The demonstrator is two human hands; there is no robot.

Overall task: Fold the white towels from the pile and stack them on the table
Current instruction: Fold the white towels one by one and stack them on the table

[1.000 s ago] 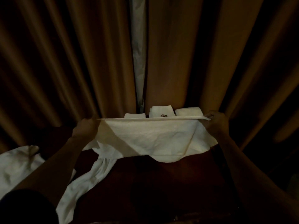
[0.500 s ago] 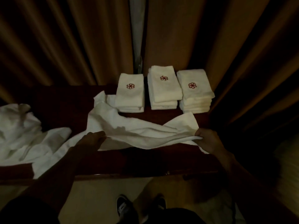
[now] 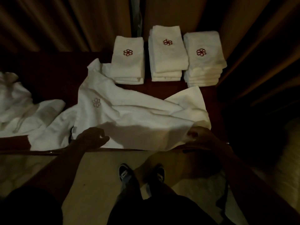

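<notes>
A white towel (image 3: 129,114) with a faint flower logo lies spread and rumpled across the dark wooden table (image 3: 48,78). My left hand (image 3: 94,137) pinches its near left edge at the table's front. At the near right corner my right hand (image 3: 201,135) grips the cloth. Three stacks of folded white towels with red flower logos stand at the back: a low left stack (image 3: 129,62), a taller middle stack (image 3: 168,54) and a right stack (image 3: 203,60). The loose pile of unfolded towels (image 3: 17,108) lies at the left.
Brown curtains (image 3: 65,21) hang close behind the table. The table's front edge (image 3: 48,152) runs across the view, with pale floor and my shoes (image 3: 141,174) below it. Dark space lies right of the table.
The towel, held up stretched between both hands a second ago, has come down onto the table. Both hands have drawn its near edge back to the table's front edge.
</notes>
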